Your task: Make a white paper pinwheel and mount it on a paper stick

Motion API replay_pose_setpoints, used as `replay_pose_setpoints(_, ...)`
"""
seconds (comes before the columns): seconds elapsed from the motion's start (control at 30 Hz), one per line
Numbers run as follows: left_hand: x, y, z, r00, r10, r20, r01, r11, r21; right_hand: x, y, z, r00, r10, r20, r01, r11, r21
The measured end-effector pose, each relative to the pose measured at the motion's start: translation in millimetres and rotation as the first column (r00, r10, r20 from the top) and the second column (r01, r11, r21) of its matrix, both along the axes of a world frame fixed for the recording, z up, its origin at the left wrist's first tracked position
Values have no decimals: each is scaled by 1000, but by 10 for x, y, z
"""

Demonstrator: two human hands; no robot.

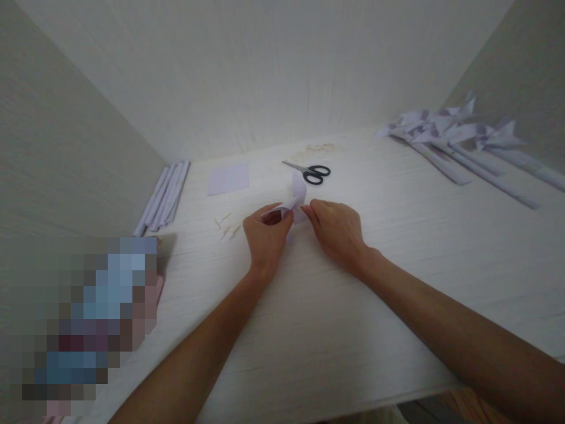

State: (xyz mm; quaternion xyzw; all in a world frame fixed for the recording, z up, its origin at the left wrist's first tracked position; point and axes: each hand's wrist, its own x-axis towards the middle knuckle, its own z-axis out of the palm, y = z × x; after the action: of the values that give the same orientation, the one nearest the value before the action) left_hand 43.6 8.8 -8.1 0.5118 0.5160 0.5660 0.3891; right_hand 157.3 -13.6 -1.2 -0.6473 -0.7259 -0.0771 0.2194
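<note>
At mid-counter (397,247), our left hand (266,235) and right hand (336,231) both pinch the curled paper piece (298,193); we should crease gently, fingertips close.

Scissors (310,172), a paper square (228,178), rolled tubes (164,196), finished pinwheels (454,138).

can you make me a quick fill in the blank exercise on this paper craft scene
1. Both hands, left hand and right hand, hold a pale lilac ____ piece.
2. The black-handled scissors lie ____ the hands on the white table.
3. The flat lilac paper square lies to the ____ of the scissors.

Missing words: paper; beyond; left
</note>
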Motion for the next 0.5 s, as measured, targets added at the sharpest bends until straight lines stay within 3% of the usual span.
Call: replay_pose_setpoints(0.5,-12,24,-19,999,5,38,-4,1000,-19,18,-4,-15,984,168,-58,-161,981,108)
